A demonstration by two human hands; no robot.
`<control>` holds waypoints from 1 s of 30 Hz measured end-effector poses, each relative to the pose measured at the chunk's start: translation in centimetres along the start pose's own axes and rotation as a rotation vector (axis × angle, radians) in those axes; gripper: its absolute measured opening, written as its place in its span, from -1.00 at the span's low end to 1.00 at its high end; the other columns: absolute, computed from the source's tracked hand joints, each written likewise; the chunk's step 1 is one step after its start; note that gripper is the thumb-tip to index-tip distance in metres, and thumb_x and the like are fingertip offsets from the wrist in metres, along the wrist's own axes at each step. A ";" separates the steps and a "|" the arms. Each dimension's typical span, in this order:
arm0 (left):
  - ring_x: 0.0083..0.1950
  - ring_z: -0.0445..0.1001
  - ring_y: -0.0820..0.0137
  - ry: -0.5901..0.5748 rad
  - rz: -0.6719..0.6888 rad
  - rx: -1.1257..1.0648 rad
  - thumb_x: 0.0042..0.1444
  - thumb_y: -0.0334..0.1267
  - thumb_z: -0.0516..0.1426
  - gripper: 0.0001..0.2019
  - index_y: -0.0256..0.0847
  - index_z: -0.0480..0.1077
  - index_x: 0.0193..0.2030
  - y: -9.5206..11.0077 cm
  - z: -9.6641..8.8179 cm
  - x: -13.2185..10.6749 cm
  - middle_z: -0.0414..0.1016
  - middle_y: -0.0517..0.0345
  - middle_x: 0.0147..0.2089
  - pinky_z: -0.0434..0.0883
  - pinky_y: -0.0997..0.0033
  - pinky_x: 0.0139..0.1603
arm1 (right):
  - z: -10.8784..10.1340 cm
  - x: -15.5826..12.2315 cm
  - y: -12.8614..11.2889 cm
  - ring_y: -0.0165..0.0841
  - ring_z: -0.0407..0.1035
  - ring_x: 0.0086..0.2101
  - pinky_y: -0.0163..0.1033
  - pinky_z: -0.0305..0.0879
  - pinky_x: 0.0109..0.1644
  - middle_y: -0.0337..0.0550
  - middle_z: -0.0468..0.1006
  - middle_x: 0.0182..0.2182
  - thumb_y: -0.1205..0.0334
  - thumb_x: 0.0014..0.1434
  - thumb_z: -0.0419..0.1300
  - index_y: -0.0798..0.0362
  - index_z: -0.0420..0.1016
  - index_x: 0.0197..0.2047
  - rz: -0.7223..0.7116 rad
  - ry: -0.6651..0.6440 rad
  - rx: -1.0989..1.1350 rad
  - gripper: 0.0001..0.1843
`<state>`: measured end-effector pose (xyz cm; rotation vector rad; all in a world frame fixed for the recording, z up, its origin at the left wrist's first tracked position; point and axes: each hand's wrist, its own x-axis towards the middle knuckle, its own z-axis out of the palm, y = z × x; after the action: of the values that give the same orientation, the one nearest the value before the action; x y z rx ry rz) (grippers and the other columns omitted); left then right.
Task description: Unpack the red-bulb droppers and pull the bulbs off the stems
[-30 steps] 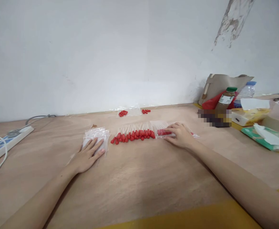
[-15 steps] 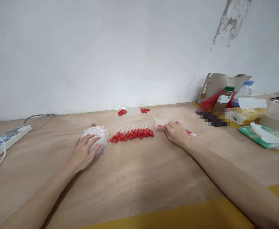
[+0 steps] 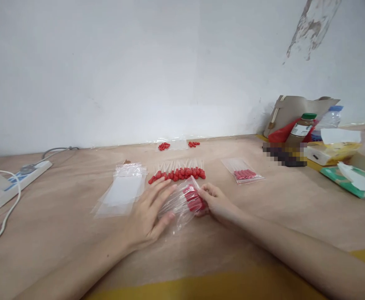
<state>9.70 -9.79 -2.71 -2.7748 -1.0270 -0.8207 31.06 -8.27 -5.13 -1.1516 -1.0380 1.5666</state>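
A clear plastic bag [image 3: 176, 204] with several red bulb-ended droppers [image 3: 193, 197] inside is held low over the table. My right hand [image 3: 216, 203] pinches its right edge by the red bulbs. Fingers spread, my left hand [image 3: 149, 216] is at the bag's left end; whether it touches the film is unclear. Just behind lies a row of loose droppers [image 3: 182, 171], pale tubes pointing to the wall. Empty zip bags [image 3: 124, 189] are stacked to the left. Farther right, another zip bag [image 3: 243, 170] with droppers lies flat.
By the wall are two small piles of red bulbs [image 3: 164, 146] on clear film. A power strip [image 3: 29, 177] with cables is on the left. At the right stand a bottle with a green cap [image 3: 302, 127], a tissue box [image 3: 332, 152] and a green tissue pack [image 3: 347, 181].
My right hand has come left and nearer with a bag of droppers, leaving another bag lying at the right. My left hand has moved right, off the stack of empty bags.
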 end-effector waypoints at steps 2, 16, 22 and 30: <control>0.34 -0.12 0.19 -0.172 -0.018 -0.039 0.19 -0.14 -0.03 -0.42 -0.13 -0.14 0.31 0.6 0.6 0.3 -0.05 0.03 0.33 0.05 0.07 0.28 | 0.6 -0.2 0.3 -0.48 0.40 -0.55 -0.32 0.41 -0.46 -0.31 0.45 -0.57 0.17 0.12 0.13 0.06 0.16 -0.38 0.079 -0.047 0.058 -0.79; 0.17 0.25 0.31 -0.297 0.029 -0.271 0.22 -0.18 -0.04 -0.60 -0.17 0.16 0.19 -1.4 1.8 2.2 0.24 -0.01 0.19 0.28 0.23 0.14 | -1.2 0.6 -0.8 -0.49 0.39 -0.59 -0.37 0.39 -0.45 -0.22 0.47 -0.63 0.31 -0.10 0.33 0.20 0.38 -0.56 0.253 -0.138 -0.017 -0.80; 0.02 0.35 0.38 0.008 0.195 -0.214 0.23 -0.38 -0.08 -0.73 -0.21 0.35 -0.01 -1.5 3.4 4.3 0.39 -0.01 -0.02 0.37 0.32 0.00 | -0.6 0.4 -0.5 -0.52 0.33 -0.63 -0.37 0.35 -0.49 -0.27 0.44 -0.68 0.14 -0.36 0.44 0.18 0.37 -0.63 0.172 -0.169 -0.032 -0.62; -0.12 0.42 0.39 0.058 0.429 -0.074 0.21 -0.34 -0.02 -0.81 -0.25 0.39 -0.15 -1.9 4.0 4.7 0.47 0.04 -0.14 0.39 0.37 -0.13 | -0.7 0.4 -0.3 -0.57 0.26 -0.64 -0.38 0.27 -0.51 -0.34 0.40 -0.70 0.10 -0.49 0.46 0.17 0.33 -0.65 0.141 -0.174 -0.109 -0.55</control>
<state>13.39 -4.61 -3.99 -2.8503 -0.3721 -0.8771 31.71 -7.77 -5.05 -1.2007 -1.1903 1.7642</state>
